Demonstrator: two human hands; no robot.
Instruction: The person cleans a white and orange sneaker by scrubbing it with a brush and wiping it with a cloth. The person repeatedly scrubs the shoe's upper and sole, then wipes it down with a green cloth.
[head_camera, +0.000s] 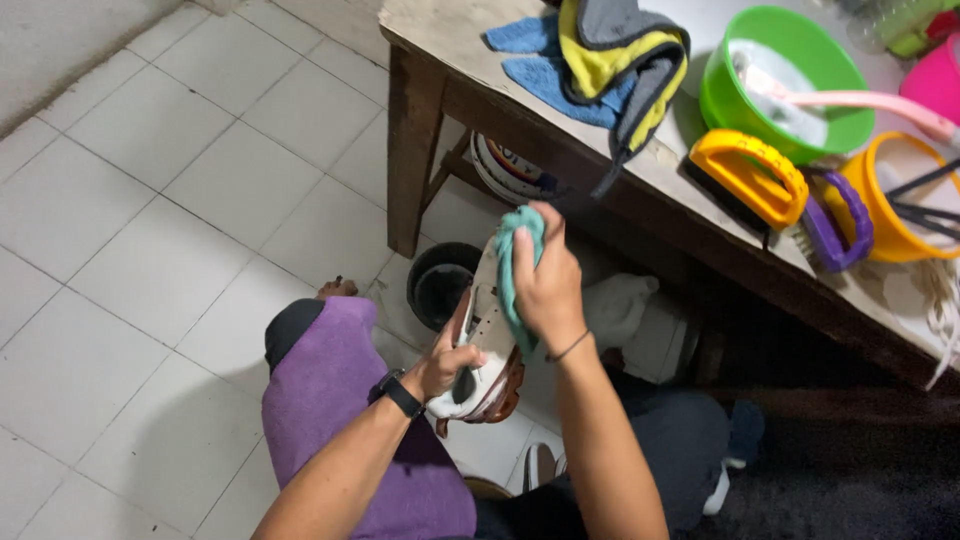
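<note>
White floor tiles (150, 200) lie below me, and a wooden tabletop (480, 50) stands at the upper right. My left hand (445, 365) is closed around the lower end of a white shoe (487, 340) with a brown sole, held upright in the air above my lap, near the tabletop's front edge. My right hand (548, 285) is closed on a teal cloth (517, 265), pressed against the upper part of the shoe. A purple towel (340, 420) covers my left knee. On the tabletop, a pile of blue, yellow and grey cloths (600, 60) hangs over the front edge. Beside it sit a green basin (790, 80), a yellow brush (750, 175), a purple brush (840, 225) and an orange bucket (900, 200). A black bucket (440, 285) stands on the floor under the tabletop.
</note>
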